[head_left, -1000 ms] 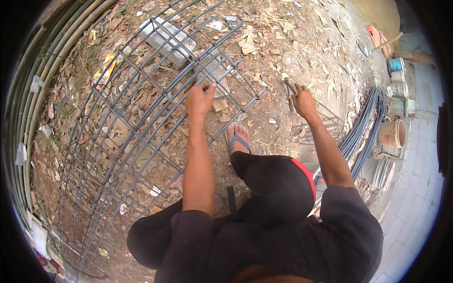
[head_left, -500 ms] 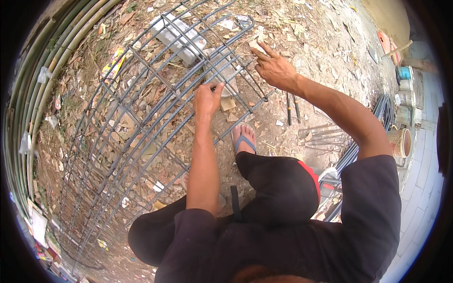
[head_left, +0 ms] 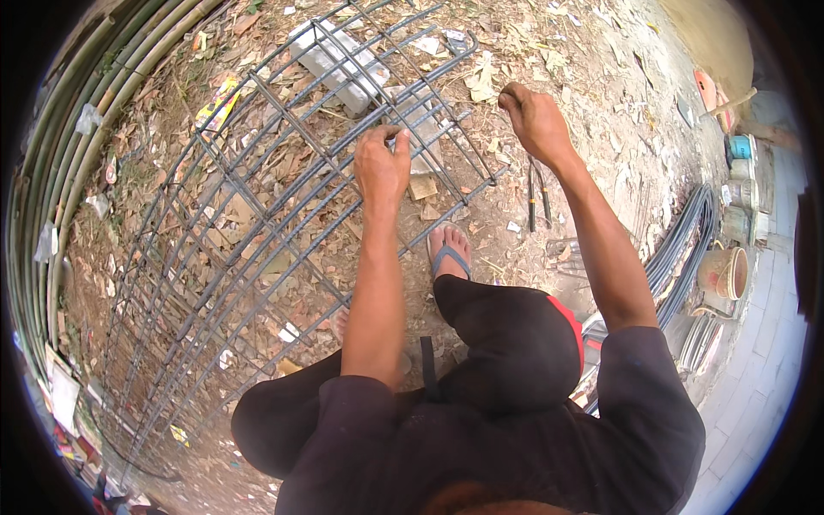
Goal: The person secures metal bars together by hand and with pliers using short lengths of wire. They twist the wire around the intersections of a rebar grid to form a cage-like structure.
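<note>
A long cage of steel rebar (head_left: 257,215) runs diagonally from the upper middle to the lower left, one end resting over grey concrete blocks (head_left: 343,69). At that end, my left hand (head_left: 382,167) is closed, its fingers curled over a bar and the thumb alongside. My right hand (head_left: 539,124) is held apart from the cage, to its right, with the fingers pinched together. Whatever may be in that pinch is too small to make out. Below it, a pair of pincers (head_left: 539,197) with dark, orange-marked handles lies on the ground.
Bamboo poles (head_left: 47,172) curve along the left edge. Bundled steel rods (head_left: 682,257) lie at the right, beside buckets (head_left: 723,273) and a pale tiled strip (head_left: 768,309). Dry leaves and scraps litter the dirt. My sandalled foot (head_left: 449,249) stands close to the cage.
My right hand has drawn in from spread fingers to a pinch and shifted right, its elbow moving inward. The left hand stays at the cage. The whole view has shifted slightly.
</note>
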Action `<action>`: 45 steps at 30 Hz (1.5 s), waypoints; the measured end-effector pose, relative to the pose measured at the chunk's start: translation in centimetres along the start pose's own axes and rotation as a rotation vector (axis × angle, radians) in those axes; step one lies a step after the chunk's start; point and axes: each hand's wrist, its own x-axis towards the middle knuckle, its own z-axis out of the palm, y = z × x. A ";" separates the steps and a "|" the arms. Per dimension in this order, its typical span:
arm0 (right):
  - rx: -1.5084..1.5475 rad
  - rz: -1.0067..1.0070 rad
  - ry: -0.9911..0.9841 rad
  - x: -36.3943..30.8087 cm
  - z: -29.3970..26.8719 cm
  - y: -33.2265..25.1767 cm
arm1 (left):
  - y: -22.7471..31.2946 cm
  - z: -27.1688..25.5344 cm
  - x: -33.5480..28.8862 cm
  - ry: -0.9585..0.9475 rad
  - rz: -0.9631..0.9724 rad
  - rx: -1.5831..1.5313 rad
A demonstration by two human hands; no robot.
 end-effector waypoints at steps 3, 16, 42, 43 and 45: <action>0.256 -0.097 -0.311 -1.9 -2.1 -1.5 | 3.2 0.5 -0.5 -0.220 0.071 -0.291; 0.705 0.388 -0.226 -12.0 -1.8 2.5 | 6.4 4.6 -5.9 -0.503 0.320 -0.191; 0.699 0.384 -0.361 -17.5 3.2 0.6 | 2.3 1.6 -6.2 -0.755 0.311 0.117; 0.679 0.409 -0.320 -16.8 3.6 0.6 | 2.4 1.0 -5.5 -0.615 0.202 0.059; 0.611 0.397 -0.239 -15.2 4.4 0.3 | 1.9 -0.4 -3.7 -0.474 0.003 0.004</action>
